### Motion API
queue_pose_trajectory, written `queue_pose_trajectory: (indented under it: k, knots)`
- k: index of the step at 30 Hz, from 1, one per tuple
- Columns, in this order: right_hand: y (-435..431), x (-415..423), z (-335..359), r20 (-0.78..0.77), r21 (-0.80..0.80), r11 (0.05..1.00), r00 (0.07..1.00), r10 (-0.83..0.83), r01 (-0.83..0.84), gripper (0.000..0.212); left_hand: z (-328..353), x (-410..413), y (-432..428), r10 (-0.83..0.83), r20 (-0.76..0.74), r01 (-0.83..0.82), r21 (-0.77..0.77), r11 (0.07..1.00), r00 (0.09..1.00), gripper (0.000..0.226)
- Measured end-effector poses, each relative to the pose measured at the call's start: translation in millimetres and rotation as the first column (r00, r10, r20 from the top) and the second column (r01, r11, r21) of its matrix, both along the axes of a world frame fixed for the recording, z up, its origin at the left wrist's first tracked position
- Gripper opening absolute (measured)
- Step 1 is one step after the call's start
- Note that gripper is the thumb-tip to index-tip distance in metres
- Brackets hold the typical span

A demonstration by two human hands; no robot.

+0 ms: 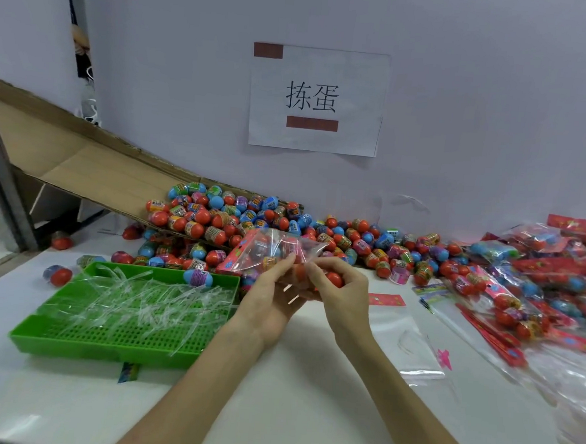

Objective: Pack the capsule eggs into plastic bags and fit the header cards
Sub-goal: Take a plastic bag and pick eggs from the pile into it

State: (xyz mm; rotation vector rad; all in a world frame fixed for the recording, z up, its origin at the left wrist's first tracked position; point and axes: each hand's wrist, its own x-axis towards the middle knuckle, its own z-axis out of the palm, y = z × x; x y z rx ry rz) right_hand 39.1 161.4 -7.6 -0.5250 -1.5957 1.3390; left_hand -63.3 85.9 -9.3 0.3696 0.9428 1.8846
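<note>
Centre of frame: left hand [273,298] cradles the plastic bag [279,252] from below, its long axis running toward upper left. Right hand [341,286], closed on 1 red capsule egg [335,278], sits just right of the bag mouth. Behind, loose capsule eggs [318,233] fill mid-frame.

One green slotted plastic tray [72,332], one white paper sign [318,99] above it, two hands [273,299] [340,290] just right of it, capsule eggs [216,217] behind, too many to count.
</note>
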Motion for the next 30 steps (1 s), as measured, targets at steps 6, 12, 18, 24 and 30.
queue_pose_trajectory:
  k: [6, 12, 18, 24, 30]
  knots:
    - [0, -4, -7, 0.184, 0.145, 0.988, 0.983, 0.031, -0.059, 0.013, 2, -2, 0, -0.018, 0.034, 0.017, 0.018, 1.000, 0.999, 0.032]
    - [-5, -1, 2, 0.220, 0.046, 0.978, 0.957, 0.191, -0.206, 0.022, 1, -3, 1, 0.000, 0.040, -0.001, 0.010, 1.000, 0.999, 0.026]
    - [8, 7, 5, 0.081, -0.029, 0.999, 0.996, 0.029, -0.027, 0.040, 2, -3, 2, 0.026, 0.089, -0.027, 0.011, 1.000, 0.996, 0.025]
    - [7, 5, 4, 0.010, 0.125, 0.991, 0.999, -0.047, 0.046, 0.034, 0, -3, 2, 0.041, 0.042, -0.041, 0.000, 0.999, 0.998, 0.021]
    - [3, 6, 5, 0.000, 0.146, 0.983, 0.994, -0.112, 0.110, 0.027, -2, 7, 2, -0.069, -0.026, 0.068, -0.032, 0.997, 0.997, 0.022]
